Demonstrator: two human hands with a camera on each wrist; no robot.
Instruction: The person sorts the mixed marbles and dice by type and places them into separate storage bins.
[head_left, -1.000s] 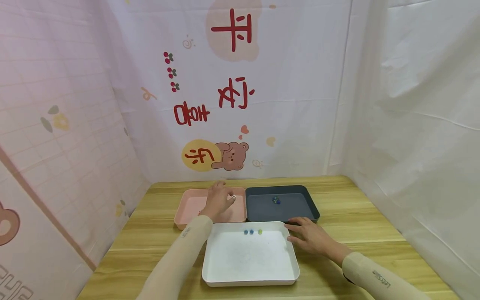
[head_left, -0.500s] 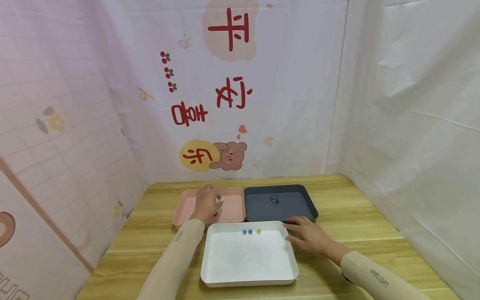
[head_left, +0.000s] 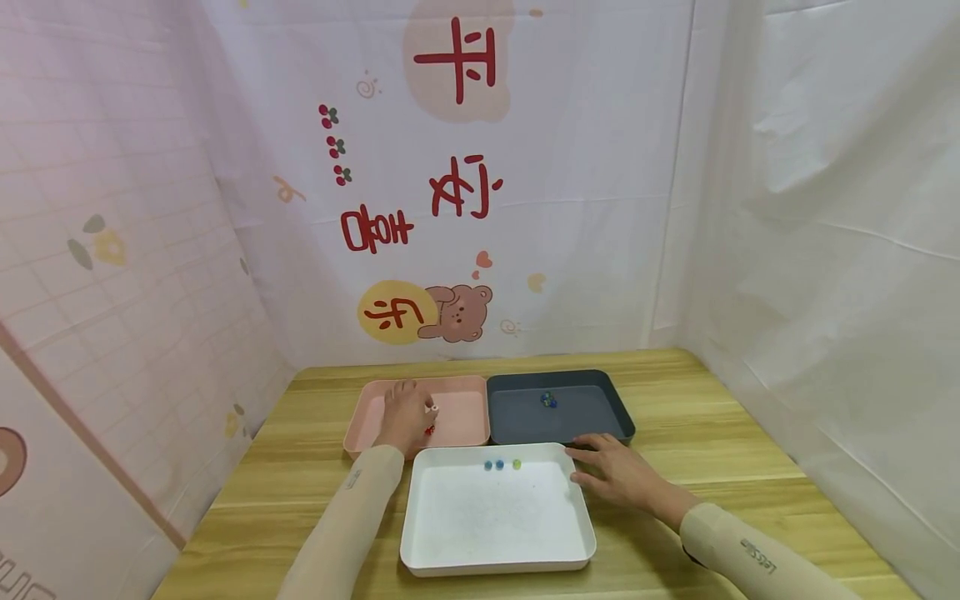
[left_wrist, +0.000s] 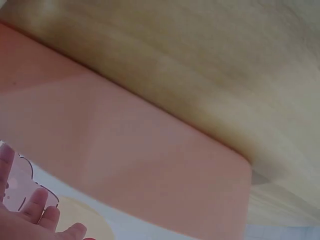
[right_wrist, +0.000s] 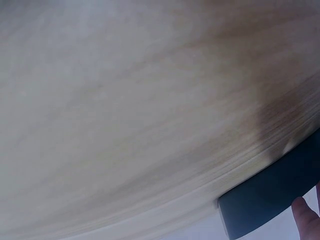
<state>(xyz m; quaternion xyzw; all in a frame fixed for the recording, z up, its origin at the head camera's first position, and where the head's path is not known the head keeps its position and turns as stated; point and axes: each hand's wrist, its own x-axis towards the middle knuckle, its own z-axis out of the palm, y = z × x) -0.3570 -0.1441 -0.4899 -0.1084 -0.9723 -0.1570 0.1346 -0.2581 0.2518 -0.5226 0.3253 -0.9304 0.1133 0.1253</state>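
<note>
My left hand [head_left: 406,414] is over the pink tray [head_left: 470,385]. Between its thumb and fingers it pinches a small white piece [head_left: 435,408] with a dark spot, too small to name surely. Small red pieces [head_left: 430,430] lie in that tray just below the fingers, partly hidden by the hand. My right hand [head_left: 617,472] rests at the back right corner of the white tray [head_left: 498,567], fingers loosely extended. Two blue marbles [head_left: 494,465] and a yellow-green marble [head_left: 517,464] sit along the white tray's back wall. In the left wrist view, fingers [left_wrist: 35,202] show beyond the pink tray's wall.
Right of the pink tray stands a dark grey tray [head_left: 592,417] with a cluster of blue and green marbles [head_left: 549,401]. All three trays stand close together on a wooden table [head_left: 697,425]. Printed white cloth [head_left: 592,208] hangs behind and on both sides.
My left hand has moved left and lower into the pink tray with the white piece, and red pieces now show beside it. The right hand stays by the white tray.
</note>
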